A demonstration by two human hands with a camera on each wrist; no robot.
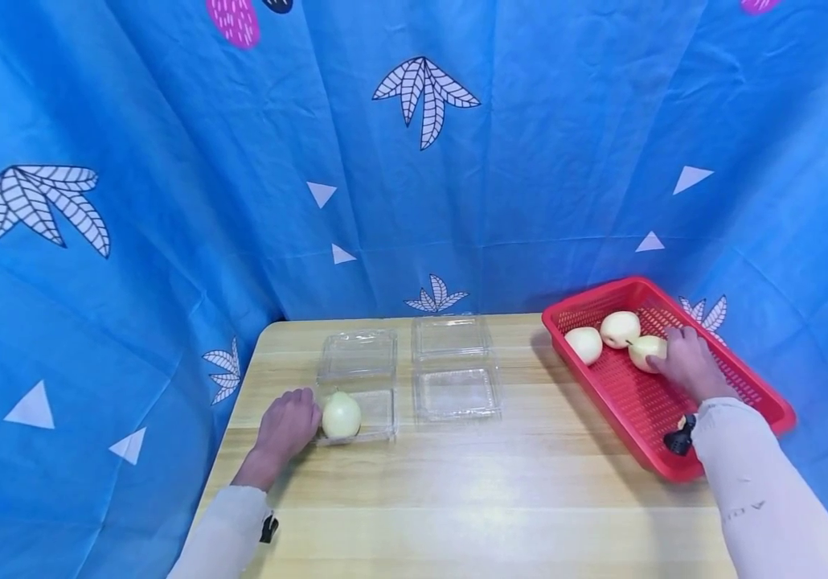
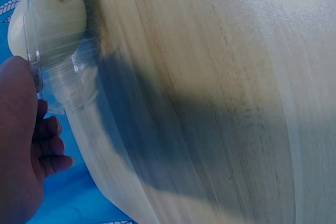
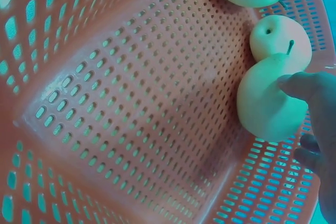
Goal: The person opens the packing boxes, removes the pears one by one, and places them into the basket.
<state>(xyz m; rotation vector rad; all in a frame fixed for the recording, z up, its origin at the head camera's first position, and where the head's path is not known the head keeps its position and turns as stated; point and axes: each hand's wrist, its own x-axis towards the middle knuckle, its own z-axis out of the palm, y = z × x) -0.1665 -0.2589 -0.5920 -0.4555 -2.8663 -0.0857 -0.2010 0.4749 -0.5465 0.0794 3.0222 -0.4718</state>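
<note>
At the left, my left hand [image 1: 288, 420] grips the near-left edge of a clear plastic box [image 1: 379, 412], its thumb on the rim and its other fingers curled below. One pale yellow pear [image 1: 342, 416] sits in that box, close to the hand. My right hand [image 1: 690, 362] reaches into a red perforated basket [image 1: 631, 396] and holds a pear [image 3: 268, 103], thumb against its side. Part of the fingers is hidden behind that fruit. Two other pears, one at the back [image 1: 620, 329] and one by the left wall [image 1: 584, 346], lie beside it.
A second clear box [image 1: 457, 392], its lid [image 1: 450, 336] folded back, lies right of the first one. The first box's lid [image 1: 359, 354] is raised open behind it. A blue patterned curtain [image 1: 501, 201] hangs around the wooden table [image 1: 486, 498].
</note>
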